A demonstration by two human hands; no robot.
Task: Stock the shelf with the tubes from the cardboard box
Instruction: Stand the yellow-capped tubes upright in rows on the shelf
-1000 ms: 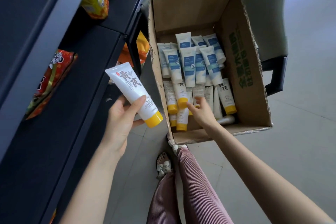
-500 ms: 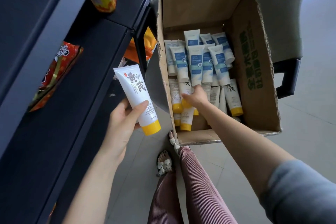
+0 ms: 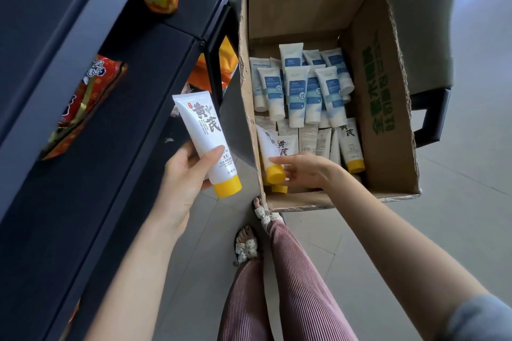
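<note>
The dark metal shelf [image 3: 133,108] stands left of the open brown cardboard box [image 3: 385,119], which holds rows of white tubes [image 3: 297,97]. Between them the left hand [image 3: 185,174] grips a white yellow-capped tube [image 3: 203,130]. The right hand [image 3: 304,170] pinches another yellow-capped tube [image 3: 270,152] inside the box.

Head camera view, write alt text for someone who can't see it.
A person's left hand holds a yellow-capped white tube beside a dark shelf, while the right hand pinches a second yellow-capped tube inside an open cardboard box. The box also holds blue-labelled tubes; snack bags sit on the shelf.
</note>
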